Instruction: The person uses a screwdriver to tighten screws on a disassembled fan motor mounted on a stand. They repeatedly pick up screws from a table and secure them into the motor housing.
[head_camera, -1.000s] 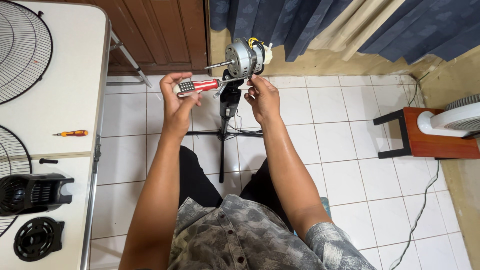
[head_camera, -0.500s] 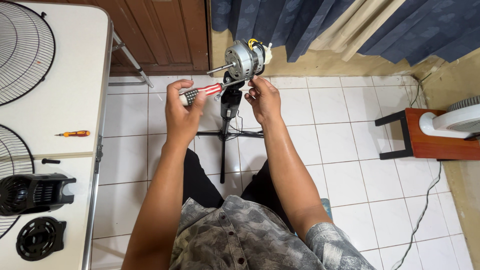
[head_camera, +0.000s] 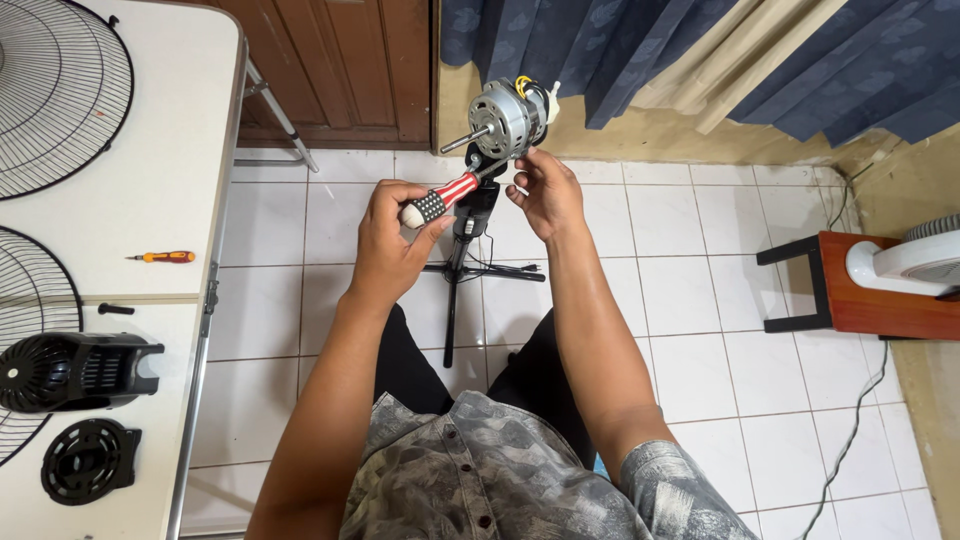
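**Screwdriver at the underside of a bare fan motor on its stand**

The left hand (head_camera: 392, 240) is closed around a screwdriver (head_camera: 447, 197) with a red, white and black handle. The tool's long axis runs from the hand up and to the right, its tip end meeting the underside of the motor; the tip itself is hidden. The right hand (head_camera: 545, 192) is just right of the stand's neck, fingers curled and loosely bent directly beneath the motor; whether they pinch a small part or merely steady the housing cannot be told. Of the two, the right hand is nearer the motor.

The motor (head_camera: 503, 117) lies beyond and slightly above both hands, away from the person. It is a bare silver-grey drum, its shaft pointing left, with yellow wiring and a white piece at its rear. It sits on a black stand (head_camera: 468, 235) whose crossed feet rest on the white floor tiles between the person's knees.

Further out, a white table (head_camera: 170, 190) stands to the left. On it lie two wire fan guards (head_camera: 55, 85), one toward the far edge, one cut by the left edge; a small orange screwdriver (head_camera: 165, 257) near the right edge; a black motor cover (head_camera: 75, 370); and a black round grille piece (head_camera: 90, 460) toward the near end. At the far right, a white fan base (head_camera: 905, 265) rests on a red-brown stool (head_camera: 860, 300).
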